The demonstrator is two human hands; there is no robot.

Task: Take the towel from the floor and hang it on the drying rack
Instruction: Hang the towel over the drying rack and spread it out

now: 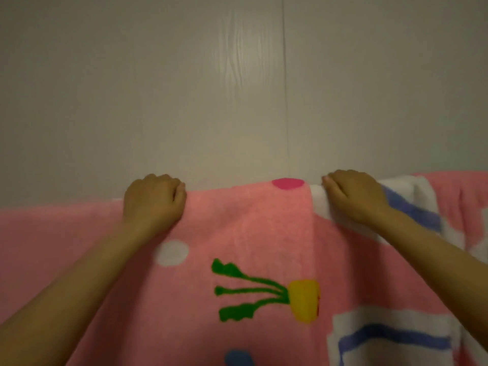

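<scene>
A pink towel (pixel 250 228) with coloured dots, a green and yellow plant figure and white and blue stripes hangs spread across the lower half of the view. My left hand (pixel 154 200) grips its top edge, fingers curled over it. My right hand (pixel 353 196) grips the top edge at a white striped fold further right. The drying rack itself is hidden under the towel.
A pale wood-grain wall (pixel 237 88) fills the upper half of the view, just behind the towel's top edge. A vertical seam (pixel 286 101) runs down the wall.
</scene>
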